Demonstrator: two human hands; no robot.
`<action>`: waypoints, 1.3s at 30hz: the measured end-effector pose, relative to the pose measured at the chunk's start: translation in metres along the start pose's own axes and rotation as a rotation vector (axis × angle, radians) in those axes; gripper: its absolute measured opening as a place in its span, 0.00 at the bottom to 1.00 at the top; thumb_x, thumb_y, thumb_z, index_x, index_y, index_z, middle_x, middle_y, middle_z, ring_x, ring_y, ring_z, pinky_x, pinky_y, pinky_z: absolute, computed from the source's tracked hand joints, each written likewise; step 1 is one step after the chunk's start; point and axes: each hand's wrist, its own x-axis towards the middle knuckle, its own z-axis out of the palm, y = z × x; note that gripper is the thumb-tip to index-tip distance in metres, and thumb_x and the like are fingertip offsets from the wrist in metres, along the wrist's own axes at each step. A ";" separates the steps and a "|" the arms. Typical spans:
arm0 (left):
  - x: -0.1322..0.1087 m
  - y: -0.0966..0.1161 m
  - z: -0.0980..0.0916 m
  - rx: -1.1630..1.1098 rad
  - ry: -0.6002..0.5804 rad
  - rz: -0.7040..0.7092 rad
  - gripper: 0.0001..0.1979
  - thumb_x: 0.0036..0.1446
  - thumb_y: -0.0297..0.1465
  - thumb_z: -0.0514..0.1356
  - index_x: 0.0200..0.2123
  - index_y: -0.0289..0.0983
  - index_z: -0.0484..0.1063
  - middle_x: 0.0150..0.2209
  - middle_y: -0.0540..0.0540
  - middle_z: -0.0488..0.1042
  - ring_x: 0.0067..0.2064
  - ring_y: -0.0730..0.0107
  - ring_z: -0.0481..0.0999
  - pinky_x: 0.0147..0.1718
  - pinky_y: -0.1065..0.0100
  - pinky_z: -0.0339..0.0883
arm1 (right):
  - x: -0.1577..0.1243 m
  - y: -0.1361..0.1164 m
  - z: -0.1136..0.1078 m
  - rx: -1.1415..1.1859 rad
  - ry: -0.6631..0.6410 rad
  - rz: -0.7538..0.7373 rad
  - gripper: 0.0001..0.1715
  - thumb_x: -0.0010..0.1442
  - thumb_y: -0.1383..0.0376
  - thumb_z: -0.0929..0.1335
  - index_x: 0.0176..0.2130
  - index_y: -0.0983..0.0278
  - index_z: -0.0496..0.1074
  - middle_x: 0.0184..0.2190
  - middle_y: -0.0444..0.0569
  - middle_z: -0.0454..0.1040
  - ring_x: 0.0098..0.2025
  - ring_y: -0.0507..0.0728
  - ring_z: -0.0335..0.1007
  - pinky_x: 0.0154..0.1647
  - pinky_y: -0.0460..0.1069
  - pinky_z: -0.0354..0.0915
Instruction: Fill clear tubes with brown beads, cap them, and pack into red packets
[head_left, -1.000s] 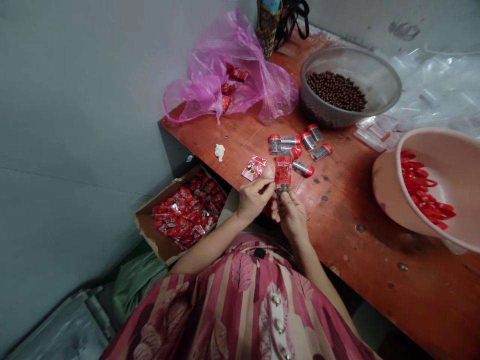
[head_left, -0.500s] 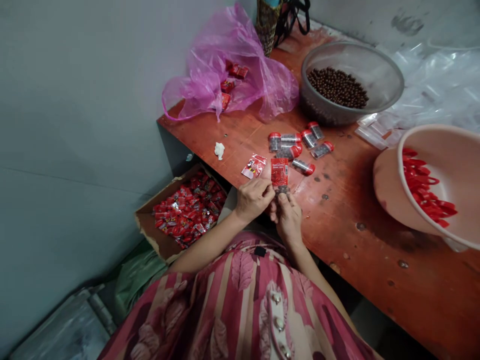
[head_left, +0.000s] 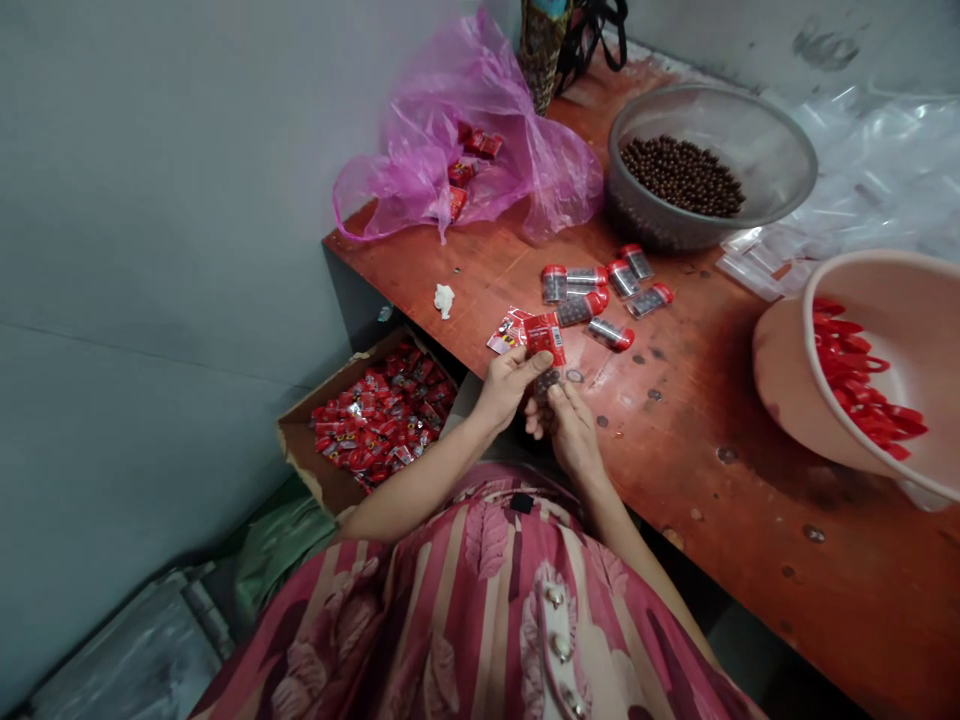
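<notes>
My left hand [head_left: 508, 385] and my right hand [head_left: 564, 425] together pinch a small red packet [head_left: 545, 338] with dark balls in its clear lower part, held at the near edge of the red-brown table [head_left: 720, 420]. Another red packet [head_left: 507, 330] lies flat just behind it. Several small clear tubes with red caps [head_left: 600, 290] lie a little farther back on the table.
A grey bowl of brown balls [head_left: 709, 165] stands at the back. A pink basin with red caps [head_left: 877, 370] sits at the right. A pink plastic bag [head_left: 465, 150] with red packets lies back left. A cardboard box of filled packets [head_left: 371, 415] sits below the table's left end.
Both hands have shifted slightly left with the packet, which now tilts and sits lower over the flat packet on the table.
</notes>
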 end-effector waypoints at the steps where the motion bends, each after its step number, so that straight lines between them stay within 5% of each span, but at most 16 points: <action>1: 0.001 0.001 0.002 -0.040 -0.002 -0.011 0.18 0.52 0.45 0.61 0.29 0.37 0.63 0.12 0.58 0.62 0.09 0.77 0.59 0.08 0.76 0.54 | 0.000 0.001 -0.001 0.018 -0.015 0.002 0.17 0.61 0.50 0.63 0.34 0.62 0.65 0.25 0.42 0.72 0.20 0.48 0.66 0.19 0.43 0.63; 5: 0.001 0.003 0.005 -0.109 -0.016 -0.039 0.18 0.49 0.43 0.64 0.27 0.35 0.64 0.15 0.55 0.65 0.10 0.79 0.59 0.07 0.76 0.55 | -0.002 -0.002 -0.003 0.091 0.009 -0.002 0.16 0.58 0.52 0.66 0.34 0.62 0.66 0.27 0.43 0.75 0.21 0.48 0.68 0.20 0.43 0.66; 10: -0.007 -0.004 0.005 -0.158 -0.094 -0.138 0.20 0.44 0.42 0.67 0.22 0.33 0.64 0.14 0.58 0.58 0.12 0.78 0.62 0.11 0.72 0.62 | 0.002 -0.009 -0.005 0.158 0.089 0.007 0.18 0.53 0.51 0.70 0.30 0.63 0.66 0.24 0.44 0.76 0.18 0.48 0.68 0.17 0.41 0.65; 16: -0.018 -0.003 -0.005 -0.171 -0.136 -0.127 0.17 0.47 0.39 0.67 0.22 0.31 0.68 0.17 0.51 0.67 0.18 0.72 0.70 0.20 0.68 0.68 | 0.014 -0.009 0.000 0.152 0.050 0.056 0.21 0.46 0.54 0.74 0.23 0.63 0.62 0.15 0.41 0.72 0.12 0.47 0.62 0.10 0.39 0.55; 18: -0.028 0.002 -0.015 -0.210 -0.042 -0.082 0.15 0.46 0.37 0.68 0.26 0.30 0.71 0.22 0.47 0.73 0.22 0.70 0.74 0.23 0.69 0.69 | 0.014 -0.010 0.004 0.128 0.002 0.068 0.20 0.44 0.55 0.74 0.24 0.63 0.63 0.15 0.40 0.72 0.12 0.47 0.63 0.10 0.40 0.56; 22: -0.059 0.004 -0.045 -0.399 0.390 0.144 0.18 0.49 0.44 0.65 0.34 0.35 0.72 0.41 0.42 0.78 0.42 0.64 0.78 0.40 0.66 0.73 | 0.010 -0.014 0.004 0.086 -0.012 0.062 0.17 0.46 0.56 0.73 0.30 0.63 0.66 0.19 0.41 0.74 0.14 0.48 0.66 0.12 0.41 0.59; 24: -0.072 -0.001 -0.060 -0.385 0.569 0.133 0.23 0.51 0.49 0.61 0.38 0.35 0.71 0.43 0.40 0.78 0.43 0.64 0.78 0.41 0.65 0.73 | 0.010 -0.016 -0.001 0.048 0.042 0.058 0.17 0.50 0.54 0.72 0.29 0.63 0.66 0.20 0.42 0.74 0.15 0.48 0.66 0.13 0.41 0.59; 28: -0.067 -0.011 -0.073 0.067 0.643 0.100 0.22 0.51 0.45 0.62 0.44 0.36 0.73 0.40 0.40 0.78 0.37 0.65 0.79 0.36 0.65 0.73 | 0.015 -0.016 -0.011 -0.011 0.115 0.046 0.22 0.54 0.47 0.68 0.30 0.64 0.66 0.21 0.43 0.74 0.16 0.47 0.65 0.14 0.41 0.59; 32: -0.021 0.002 -0.069 0.971 0.421 0.497 0.17 0.56 0.41 0.60 0.47 0.41 0.75 0.50 0.41 0.74 0.52 0.59 0.72 0.55 0.58 0.63 | 0.018 -0.019 -0.013 -0.097 0.094 0.018 0.21 0.56 0.48 0.67 0.30 0.64 0.67 0.22 0.44 0.74 0.17 0.47 0.66 0.15 0.41 0.60; 34: 0.005 0.010 -0.067 1.337 0.334 0.575 0.17 0.57 0.38 0.59 0.50 0.43 0.73 0.55 0.41 0.70 0.58 0.55 0.66 0.58 0.53 0.56 | 0.017 -0.023 -0.013 -0.151 0.078 -0.003 0.19 0.56 0.50 0.68 0.29 0.64 0.67 0.22 0.43 0.73 0.18 0.47 0.66 0.16 0.41 0.60; 39: 0.037 0.009 -0.069 1.594 0.317 0.561 0.14 0.58 0.36 0.58 0.47 0.46 0.74 0.56 0.44 0.70 0.59 0.53 0.63 0.56 0.51 0.54 | 0.020 -0.029 -0.014 -0.249 0.035 -0.032 0.17 0.58 0.53 0.67 0.28 0.64 0.67 0.22 0.43 0.72 0.19 0.47 0.65 0.19 0.41 0.61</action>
